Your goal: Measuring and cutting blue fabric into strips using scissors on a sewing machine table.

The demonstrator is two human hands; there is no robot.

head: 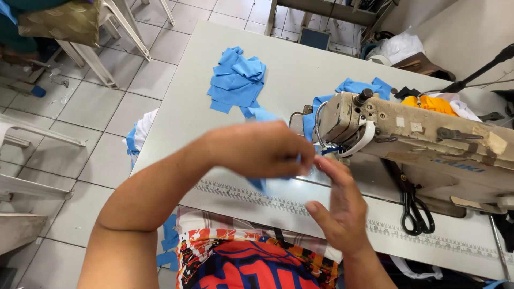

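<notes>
My left hand (257, 147) is closed around a small blue fabric piece (262, 184), held above the front of the pale sewing table (203, 91). My right hand (337, 206) is just to its right, fingers apart, fingertips touching the same piece near the needle area of the beige sewing machine (423, 139). Most of the piece is hidden behind my left hand and blurred.
A pile of blue fabric pieces (236, 80) lies at the table's far left. More blue fabric (353, 88) sits behind the machine. Black scissors (415, 206) lie under the machine arm. A printed ruler strip (235, 191) runs along the front edge. White chairs (107, 32) stand left.
</notes>
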